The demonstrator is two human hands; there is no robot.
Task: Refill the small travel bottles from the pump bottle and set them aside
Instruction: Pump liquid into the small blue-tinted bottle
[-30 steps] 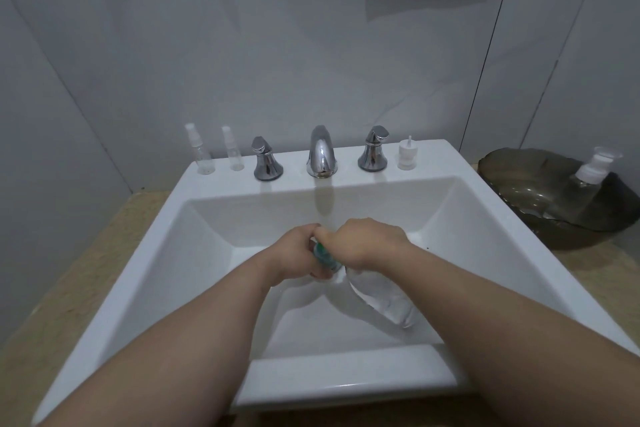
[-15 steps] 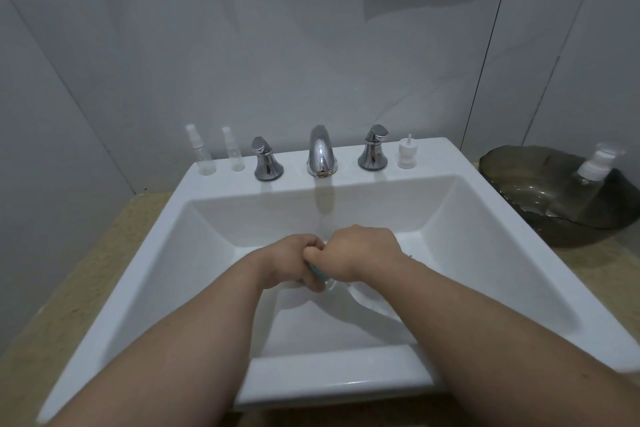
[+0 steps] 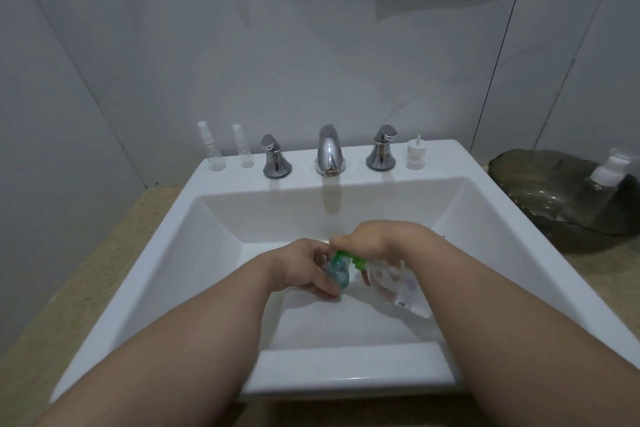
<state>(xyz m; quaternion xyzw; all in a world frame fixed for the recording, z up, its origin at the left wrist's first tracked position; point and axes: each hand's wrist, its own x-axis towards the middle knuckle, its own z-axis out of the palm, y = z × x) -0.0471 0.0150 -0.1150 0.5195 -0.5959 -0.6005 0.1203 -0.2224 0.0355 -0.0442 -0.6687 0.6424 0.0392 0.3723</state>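
Your right hand (image 3: 377, 239) grips the pump bottle (image 3: 398, 284), head pointing left at the travel bottle (image 3: 337, 272) your left hand (image 3: 301, 267) holds.

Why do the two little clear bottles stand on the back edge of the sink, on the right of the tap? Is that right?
Not quite. The taller clear bottle and the shorter clear bottle do stand on the back edge of the sink, but to the left of the tap, past the left handle. The head view shows it.
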